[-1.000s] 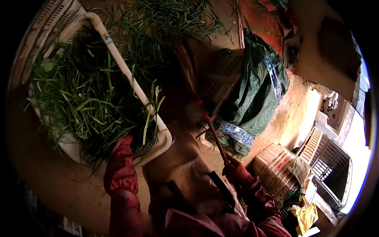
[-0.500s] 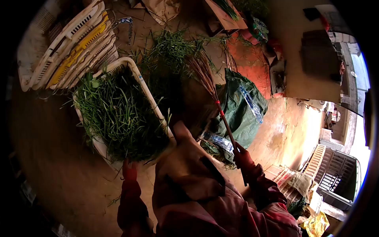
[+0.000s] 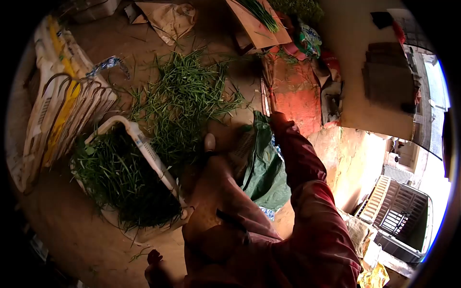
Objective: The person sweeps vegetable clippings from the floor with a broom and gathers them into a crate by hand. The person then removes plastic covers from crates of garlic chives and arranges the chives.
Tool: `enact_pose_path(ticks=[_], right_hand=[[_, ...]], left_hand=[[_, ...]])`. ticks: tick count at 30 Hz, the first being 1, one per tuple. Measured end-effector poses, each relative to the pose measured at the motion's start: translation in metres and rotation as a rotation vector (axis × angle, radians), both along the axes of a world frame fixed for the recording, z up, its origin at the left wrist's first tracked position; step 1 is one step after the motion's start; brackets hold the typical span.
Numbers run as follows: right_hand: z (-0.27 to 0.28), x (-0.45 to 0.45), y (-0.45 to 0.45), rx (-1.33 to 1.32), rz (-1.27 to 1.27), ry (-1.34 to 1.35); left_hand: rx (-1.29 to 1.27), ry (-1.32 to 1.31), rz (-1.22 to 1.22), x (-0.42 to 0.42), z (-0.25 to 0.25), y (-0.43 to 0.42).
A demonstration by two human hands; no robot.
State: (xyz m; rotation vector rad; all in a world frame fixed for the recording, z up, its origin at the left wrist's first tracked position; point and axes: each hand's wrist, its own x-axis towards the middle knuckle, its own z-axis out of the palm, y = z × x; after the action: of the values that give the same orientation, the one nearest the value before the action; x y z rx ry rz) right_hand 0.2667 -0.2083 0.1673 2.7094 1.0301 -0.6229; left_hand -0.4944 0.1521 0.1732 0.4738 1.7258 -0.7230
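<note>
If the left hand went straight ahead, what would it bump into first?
Probably the near end of the white basket, piled with greens, though the left hand is blurred and its depth unclear.

The scene is viewed from head height through one wide lens, directed forward and down, with the right sleeve (image 3: 312, 201) shown close and the basket (image 3: 161, 170) farther below.

The right arm (image 3: 306, 165) stretches from lower right to above centre, its right hand (image 3: 277, 118) foremost; the left hand (image 3: 154, 258) hangs at lower left, fingers unclear.
</note>
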Motion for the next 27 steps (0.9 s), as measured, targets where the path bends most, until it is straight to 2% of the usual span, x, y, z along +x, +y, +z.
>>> enact_pose_path(ticks=[1,2,3,4,5,6,7,8,9,10,12,13,14,16,17,18,19,23,24,26,27], right_hand=[[-0.039,0.025,-0.003,-0.373,-0.106,0.204],[-0.052,0.024,-0.007,-0.387,-0.122,0.215],[-0.059,0.005,-0.011,-0.308,-0.383,0.262],[-0.062,-0.018,-0.014,-0.219,-0.639,0.298],[-0.058,-0.035,-0.022,-0.120,-0.894,0.323],[-0.029,-0.049,-0.035,-0.092,-1.362,0.669],[-0.003,-0.063,-0.041,-0.200,-1.296,0.583],[0.024,-0.077,-0.048,-0.313,-1.233,0.499],[0.050,-0.091,-0.055,-0.426,-1.176,0.418],[0.088,-0.090,-0.045,-0.485,-1.185,0.429],[0.172,-0.061,-0.022,-0.224,-1.304,0.943],[0.180,-0.062,-0.036,-0.202,-1.318,0.932],[0.189,-0.073,-0.053,-0.111,-1.263,0.859],[0.209,-0.083,-0.072,-0.014,-1.224,0.770],[0.220,-0.087,-0.077,-0.007,-1.360,0.772],[0.231,-0.091,-0.081,0.007,-1.498,0.775],[0.242,-0.098,-0.085,0.057,-1.434,0.695],[0.255,-0.117,-0.101,0.274,-1.648,0.619],[0.251,-0.121,-0.108,0.299,-1.653,0.620],[0.234,-0.126,-0.120,0.470,-1.797,0.598],[0.227,-0.124,-0.122,0.527,-1.841,0.587]], left_hand=[[0.025,0.015,0.047,0.060,0.023,-0.012],[0.047,0.036,0.088,0.101,0.037,-0.018],[-0.060,-0.182,0.008,0.099,0.017,-0.028],[-0.229,-0.649,0.174,0.096,-0.001,-0.032],[-0.271,-0.563,0.483,0.128,-0.006,-0.042],[0.031,-0.452,0.080,0.181,0.006,-0.060],[0.047,-0.290,0.029,0.236,0.017,-0.062],[0.033,-0.349,0.124,0.256,0.008,-0.065],[0.021,-0.393,-0.237,0.291,-0.003,-0.067],[0.020,-0.403,-0.254,0.321,0.000,-0.065],[0.132,-0.579,-0.223,0.371,0.009,-0.062],[0.187,-0.766,-0.220,0.375,-0.010,-0.057],[0.182,-0.789,-0.238,0.374,-0.024,-0.052],[0.207,-0.607,-0.199,0.419,0.006,-0.041],[0.216,-0.601,-0.244,0.428,0.012,-0.037],[0.212,-0.620,-0.260,0.432,0.007,-0.035],[0.208,-0.613,-0.335,0.430,-0.006,-0.031],[0.231,-0.563,-0.629,0.437,-0.052,-0.006],[0.244,-0.574,-0.644,0.454,-0.037,-0.005],[0.266,-0.530,-0.588,0.509,0.025,-0.013],[0.284,-0.534,-0.608,0.520,0.027,-0.009]])
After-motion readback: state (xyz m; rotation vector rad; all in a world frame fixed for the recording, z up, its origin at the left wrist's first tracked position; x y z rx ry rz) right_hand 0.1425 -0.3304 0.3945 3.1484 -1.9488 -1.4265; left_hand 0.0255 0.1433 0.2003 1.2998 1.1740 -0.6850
